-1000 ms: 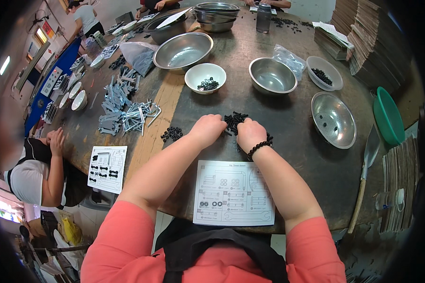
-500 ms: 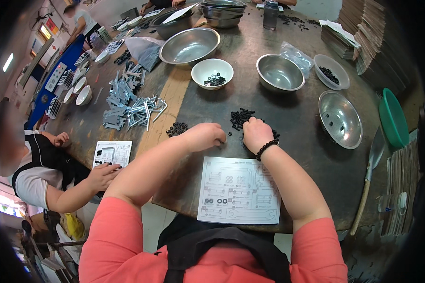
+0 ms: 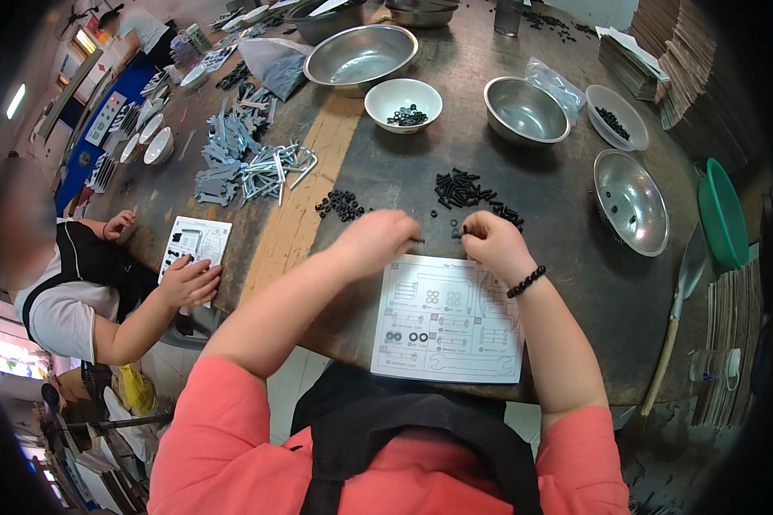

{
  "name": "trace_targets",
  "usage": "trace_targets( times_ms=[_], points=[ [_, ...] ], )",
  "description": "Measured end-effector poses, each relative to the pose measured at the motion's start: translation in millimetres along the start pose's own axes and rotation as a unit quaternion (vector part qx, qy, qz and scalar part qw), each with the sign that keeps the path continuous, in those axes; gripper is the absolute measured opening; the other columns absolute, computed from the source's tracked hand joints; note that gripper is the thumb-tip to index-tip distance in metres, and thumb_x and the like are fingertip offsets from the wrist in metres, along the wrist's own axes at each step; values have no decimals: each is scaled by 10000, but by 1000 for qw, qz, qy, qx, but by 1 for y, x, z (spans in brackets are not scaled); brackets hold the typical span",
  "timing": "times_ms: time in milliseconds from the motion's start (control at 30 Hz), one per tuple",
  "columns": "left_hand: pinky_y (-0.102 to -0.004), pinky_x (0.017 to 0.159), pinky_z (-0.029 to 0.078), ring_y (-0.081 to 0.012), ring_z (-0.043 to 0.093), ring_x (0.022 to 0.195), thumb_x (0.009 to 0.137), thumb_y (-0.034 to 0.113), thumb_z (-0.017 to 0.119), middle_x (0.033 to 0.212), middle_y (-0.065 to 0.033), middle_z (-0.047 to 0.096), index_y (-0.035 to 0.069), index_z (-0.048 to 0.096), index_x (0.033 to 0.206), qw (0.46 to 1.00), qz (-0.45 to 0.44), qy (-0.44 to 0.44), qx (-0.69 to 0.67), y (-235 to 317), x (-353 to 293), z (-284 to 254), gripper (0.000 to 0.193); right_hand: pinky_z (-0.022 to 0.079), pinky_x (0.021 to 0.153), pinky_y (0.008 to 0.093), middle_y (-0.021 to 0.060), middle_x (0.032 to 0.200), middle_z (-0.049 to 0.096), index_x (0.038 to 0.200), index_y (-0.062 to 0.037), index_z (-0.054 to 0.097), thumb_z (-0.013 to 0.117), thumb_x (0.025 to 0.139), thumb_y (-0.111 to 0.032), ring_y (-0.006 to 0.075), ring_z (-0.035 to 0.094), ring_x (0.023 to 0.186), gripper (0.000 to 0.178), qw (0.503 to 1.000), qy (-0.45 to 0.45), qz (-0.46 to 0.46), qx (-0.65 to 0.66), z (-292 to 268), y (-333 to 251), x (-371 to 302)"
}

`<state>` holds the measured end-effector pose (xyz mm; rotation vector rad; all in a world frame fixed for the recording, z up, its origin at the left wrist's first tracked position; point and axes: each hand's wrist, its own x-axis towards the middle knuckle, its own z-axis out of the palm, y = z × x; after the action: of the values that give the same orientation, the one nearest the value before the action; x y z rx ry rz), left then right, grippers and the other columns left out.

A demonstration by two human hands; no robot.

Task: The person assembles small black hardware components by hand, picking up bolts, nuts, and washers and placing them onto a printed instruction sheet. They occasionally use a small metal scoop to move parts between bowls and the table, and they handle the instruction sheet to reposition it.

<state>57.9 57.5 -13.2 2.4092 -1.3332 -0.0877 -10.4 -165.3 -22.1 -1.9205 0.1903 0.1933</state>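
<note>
My left hand [image 3: 380, 242] is over the table just beyond the printed sheet [image 3: 477, 322], fingers curled together with a dark speck at their tips that is too small to name. Facing it, my right hand [image 3: 495, 247] pinches by the sheet's far edge; what lies in the pinch is too small to make out. A few small dark rings [image 3: 454, 223] lie between the hands. Behind them is a heap of black screws [image 3: 462, 189], and left of that a pile of black nuts [image 3: 339, 205]. Two pairs of black rings [image 3: 393, 337] rest on the sheet.
A white bowl [image 3: 404, 106] with small dark parts stands beyond the heaps, steel bowls [image 3: 526, 110] around it. Bent metal rods [image 3: 275, 172] and grey brackets [image 3: 229, 142] lie left. A long-handled blade [image 3: 666, 339] lies right. A co-worker's hand [image 3: 189, 281] is over another sheet.
My right hand has drawn back from the screw heap toward the sheet, and its fingers now show in a pinch. My left hand stays near the same place. The whole view has shifted slightly.
</note>
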Motion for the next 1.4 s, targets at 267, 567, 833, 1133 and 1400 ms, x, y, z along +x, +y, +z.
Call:
trace_targets(
  times_ms=[267,567,833,1133,1400],
  points=[
    [-392,788,460,-276,579,860,723,92,638,865,-68,603,83,611,889,998,54,17,-14,37,-52,10,169,479,775,334,119,877,607,931,-27,644,587,754,-62,254,590,853,189,979,-80,-146,-116,26,-6,-32],
    [-377,802,467,-306,562,913,767,81,615,928,-112,596,43,629,932,987,-60,14,-150,36,-54,15,170,476,765,386,156,899,607,921,-51,608,506,816,-117,315,587,858,161,929,-124,-234,-259,67,-11,-52],
    [-361,817,468,-303,556,929,748,73,633,980,-137,567,37,605,1025,971,-61,-15,-230,31,-57,3,281,485,744,388,139,911,606,963,-76,636,546,823,-144,317,593,831,179,944,-49,-255,-203,61,-5,-57],
    [-355,762,480,-285,561,855,681,72,699,984,-135,520,40,531,1081,984,-67,12,-168,43,-59,15,435,488,698,404,126,847,590,861,-61,605,560,815,-143,312,585,793,104,932,-11,-216,-292,73,-4,-58],
    [-383,820,468,-334,549,952,686,105,724,1013,-140,535,34,569,1024,983,-87,-28,-157,43,-51,5,378,488,722,403,138,911,563,910,-54,605,569,812,-132,320,575,825,130,941,75,-197,-263,64,-5,-45]
  ],
)
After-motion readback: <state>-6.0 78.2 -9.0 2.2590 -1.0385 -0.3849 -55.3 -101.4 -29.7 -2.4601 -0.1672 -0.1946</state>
